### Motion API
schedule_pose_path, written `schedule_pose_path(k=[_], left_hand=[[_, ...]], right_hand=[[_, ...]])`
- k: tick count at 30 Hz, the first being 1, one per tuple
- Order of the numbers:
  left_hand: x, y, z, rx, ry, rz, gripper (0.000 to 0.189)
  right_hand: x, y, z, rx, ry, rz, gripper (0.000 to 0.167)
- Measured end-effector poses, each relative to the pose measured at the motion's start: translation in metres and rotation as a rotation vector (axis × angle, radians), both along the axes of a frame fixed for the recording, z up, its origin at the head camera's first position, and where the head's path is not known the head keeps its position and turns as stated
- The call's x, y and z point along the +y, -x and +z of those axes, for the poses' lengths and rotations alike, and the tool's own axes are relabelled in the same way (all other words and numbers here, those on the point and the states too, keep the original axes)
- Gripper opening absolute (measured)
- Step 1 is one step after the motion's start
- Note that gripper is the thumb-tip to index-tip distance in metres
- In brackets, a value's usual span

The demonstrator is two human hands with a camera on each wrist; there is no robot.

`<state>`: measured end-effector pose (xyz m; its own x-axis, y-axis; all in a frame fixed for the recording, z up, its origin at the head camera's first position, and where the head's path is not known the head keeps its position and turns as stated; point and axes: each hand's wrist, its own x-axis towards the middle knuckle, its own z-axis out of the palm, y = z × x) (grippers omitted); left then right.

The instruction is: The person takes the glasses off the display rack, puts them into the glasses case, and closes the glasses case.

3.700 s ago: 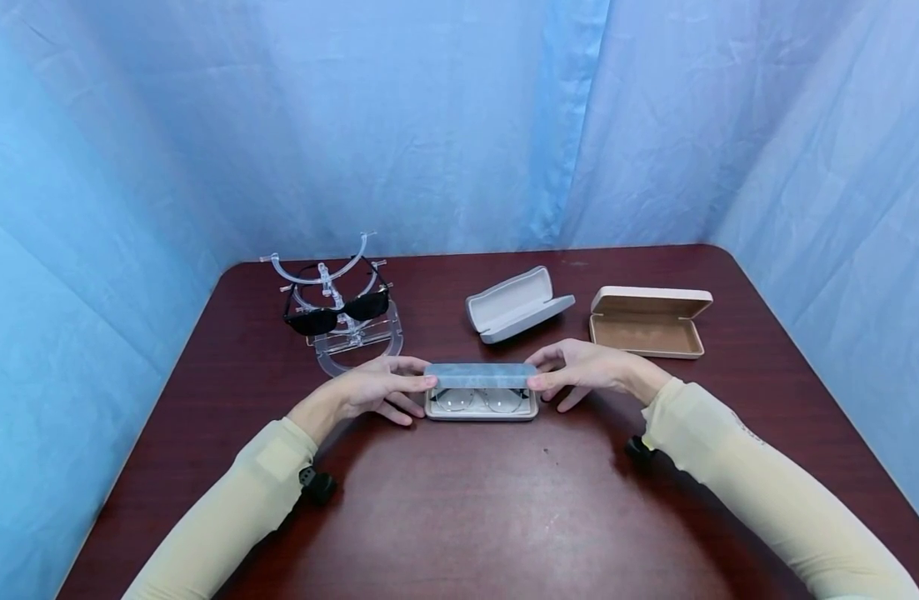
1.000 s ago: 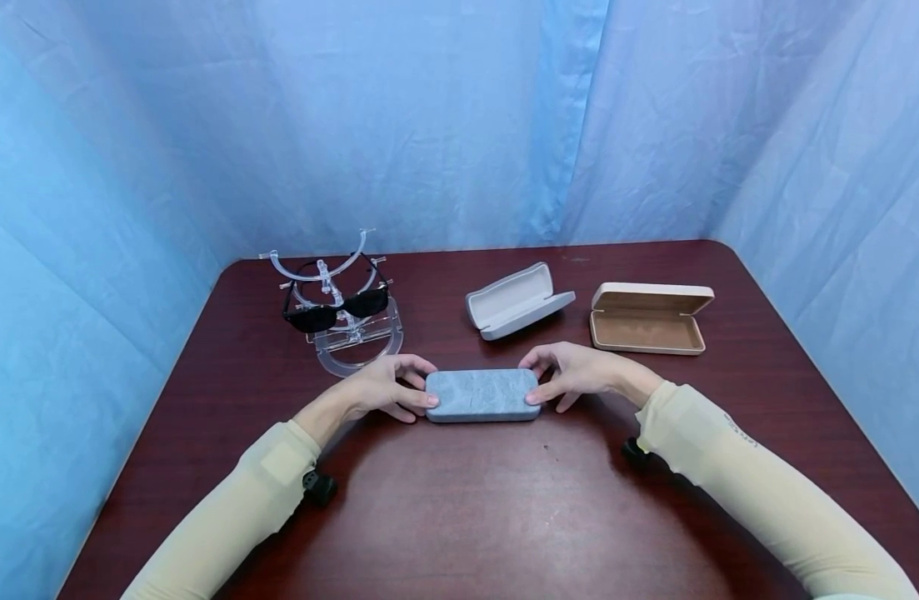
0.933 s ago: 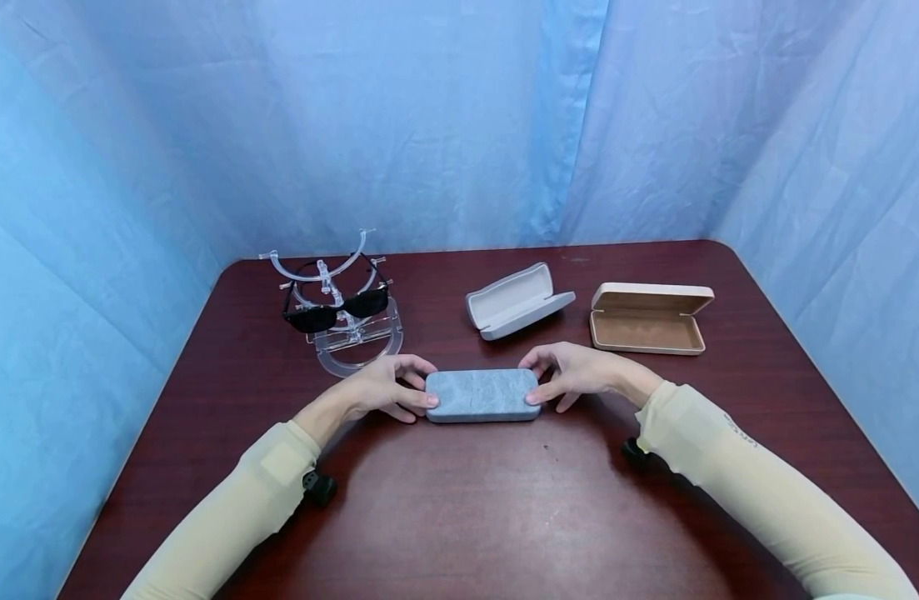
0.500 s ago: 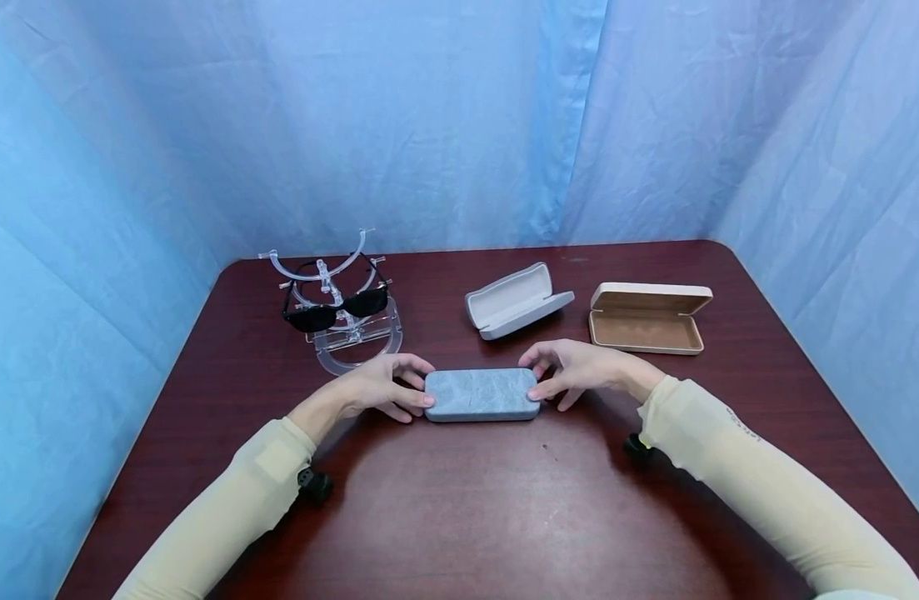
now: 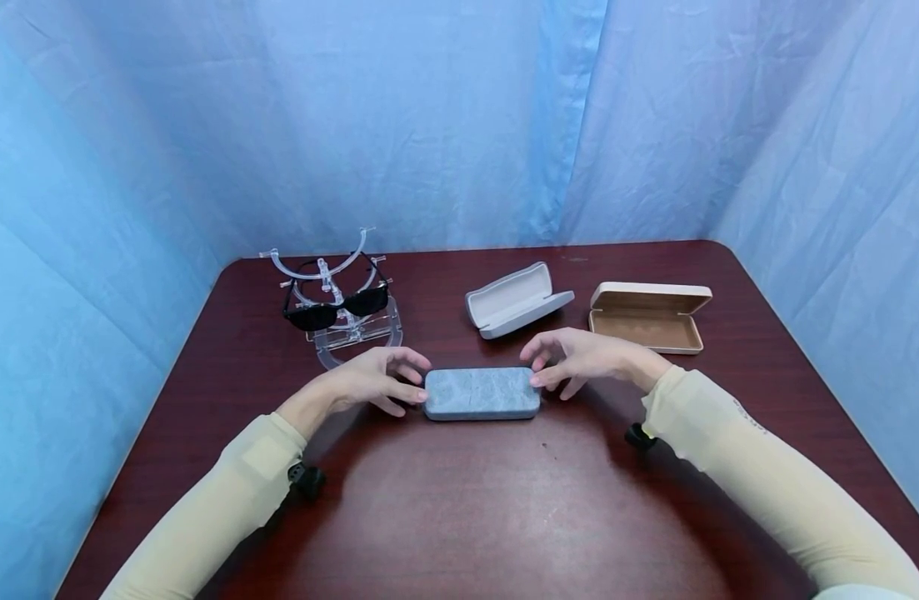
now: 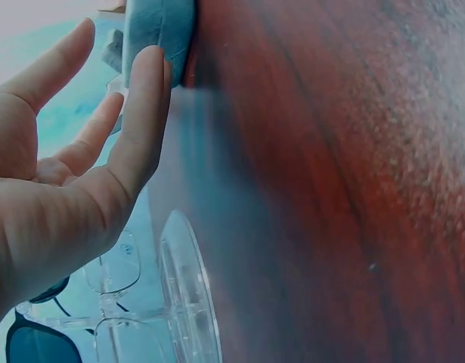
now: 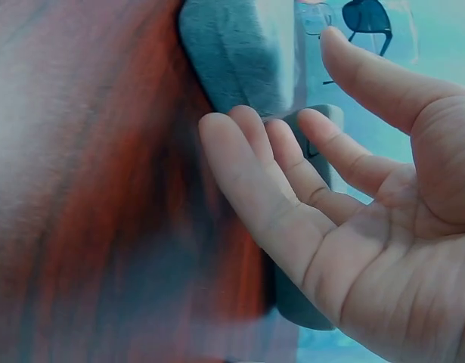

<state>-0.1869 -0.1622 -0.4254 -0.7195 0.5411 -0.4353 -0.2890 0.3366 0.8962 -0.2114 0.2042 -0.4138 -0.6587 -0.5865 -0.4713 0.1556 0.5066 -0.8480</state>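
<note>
A closed blue-grey glasses case (image 5: 481,393) lies flat on the table in the head view, its lid down and its inside hidden. At its left end is my left hand (image 5: 372,382), with loosely bent, spread fingers. My right hand (image 5: 579,360) hovers by the right end in a similar loose shape. In the left wrist view the left fingers (image 6: 145,98) stand spread near the end of the case (image 6: 158,38), holding nothing. The right wrist view has the right palm (image 7: 383,242) facing the case (image 7: 240,60), fingers parted and nothing gripped.
Black sunglasses (image 5: 339,310) hang on a clear acrylic display stand (image 5: 324,275) at the back left. Behind the closed case are an open grey glasses case (image 5: 515,304) and, farther right, an open beige case (image 5: 646,321). Blue curtains (image 5: 429,125) surround the table (image 5: 459,517).
Earlier the lid stood partly raised over round glasses; it came down with both hands on it. Since half a second ago, both hands have loosened and lifted slightly from the case ends.
</note>
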Motion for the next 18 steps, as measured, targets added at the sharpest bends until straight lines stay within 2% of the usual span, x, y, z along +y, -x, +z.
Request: schedule_pose_path(k=[4, 8, 13, 18], left_hand=[[-0.005, 0.001, 0.007, 0.013, 0.006, -0.003, 0.063], [-0.014, 0.001, 0.019, 0.034, 0.007, -0.045, 0.068], [-0.025, 0.003, 0.038, 0.056, 0.004, -0.047, 0.068], [-0.040, 0.005, 0.060, 0.142, 0.023, -0.021, 0.063]], right_hand=[[-0.001, 0.003, 0.007, 0.017, 0.012, 0.013, 0.055], [-0.004, 0.007, 0.017, 0.053, -0.017, 0.049, 0.056], [-0.007, 0.013, 0.033, 0.123, -0.058, 0.085, 0.051], [-0.008, 0.018, 0.046, 0.160, -0.041, 0.069, 0.050]])
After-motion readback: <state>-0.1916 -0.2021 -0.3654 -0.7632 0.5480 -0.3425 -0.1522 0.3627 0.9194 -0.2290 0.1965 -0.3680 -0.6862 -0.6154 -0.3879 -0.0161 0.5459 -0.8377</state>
